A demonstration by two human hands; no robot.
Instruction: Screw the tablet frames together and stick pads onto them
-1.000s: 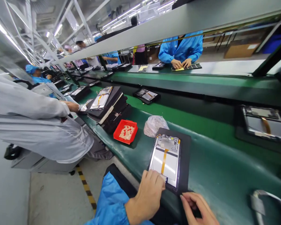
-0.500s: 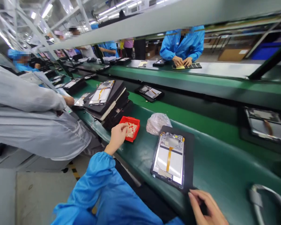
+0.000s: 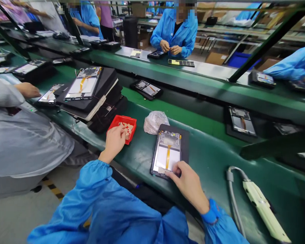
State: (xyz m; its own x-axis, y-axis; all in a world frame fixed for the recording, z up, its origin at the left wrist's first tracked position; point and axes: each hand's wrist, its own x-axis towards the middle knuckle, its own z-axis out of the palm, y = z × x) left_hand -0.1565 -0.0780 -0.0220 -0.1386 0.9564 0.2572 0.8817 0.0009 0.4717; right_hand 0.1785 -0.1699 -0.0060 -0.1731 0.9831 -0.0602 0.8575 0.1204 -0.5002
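Note:
My left hand (image 3: 115, 141) is at the near side of a red plastic tray (image 3: 134, 126), fingertips pinched over the small pale pieces (image 3: 128, 128) in it. Whether a piece is between the fingers cannot be made out. Beside a crumpled bubble-wrap bundle (image 3: 156, 122), an opened tablet (image 3: 165, 156) lies on a black foam pad (image 3: 185, 142), its circuit board, battery and orange ribbon cable (image 3: 168, 154) exposed. At the tablet's near right corner my right hand (image 3: 189, 181) has thumb and fingers curled together on the lower edge. What they pinch is hidden.
A pale green electric screwdriver (image 3: 264, 208) with a grey cord lies at the right. Left of the tray stands a stack of black pads (image 3: 109, 89) topped by another opened tablet (image 3: 83, 84). More tablets sit on the belt; a co-worker (image 3: 175, 30) faces me across it.
My right hand has moved from the pad's near corner onto the tablet's lower edge. My left hand stays at the red tray. The view has turned right, bringing the screwdriver into sight.

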